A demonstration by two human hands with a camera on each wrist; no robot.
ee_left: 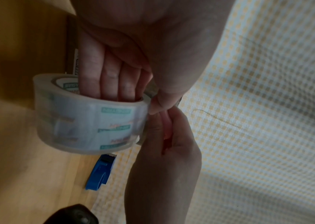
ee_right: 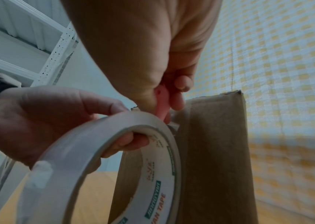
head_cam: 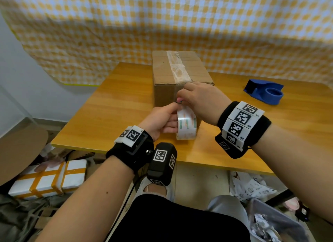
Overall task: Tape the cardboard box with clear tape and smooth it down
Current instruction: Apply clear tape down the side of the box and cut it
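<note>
The cardboard box [head_cam: 167,74] stands upright on the wooden table [head_cam: 111,106], with a strip of clear tape [head_cam: 177,67] running along its top and over the near edge. My left hand [head_cam: 171,120] grips the clear tape roll [head_cam: 186,125] just in front of the box, fingers [ee_left: 112,78] through the core and thumb on the rim. My right hand [head_cam: 182,100] pinches a small pink cutter [ee_right: 161,103] at the tape stretched between the roll [ee_right: 99,159] and the box's front face [ee_right: 216,151]. The cutter's tip is hidden.
A blue tape dispenser [head_cam: 264,91] lies on the table to the right of the box. A yellow checked cloth [head_cam: 180,22] hangs behind. Parcels [head_cam: 48,178] and bags sit on the floor below the table's near edge.
</note>
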